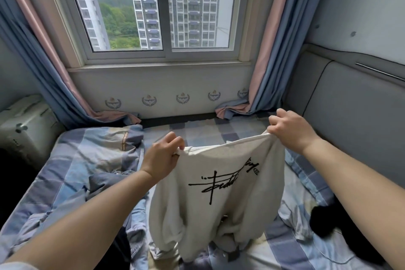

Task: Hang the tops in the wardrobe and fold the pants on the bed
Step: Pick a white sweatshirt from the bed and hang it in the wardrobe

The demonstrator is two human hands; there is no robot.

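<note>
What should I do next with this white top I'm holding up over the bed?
Probably carry it to the wardrobe for a hanger. Your left hand and right hand already pinch the white top at its upper corners, spread and lifted above the bed; no hanger is in view.

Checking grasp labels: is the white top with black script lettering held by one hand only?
No, the left hand and right hand each pinch an upper corner of the white top with black script lettering, holding it up above the bed.

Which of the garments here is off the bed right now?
The white top with black lettering, pinched by left hand and right hand; the black garment lies on the bed.
</note>
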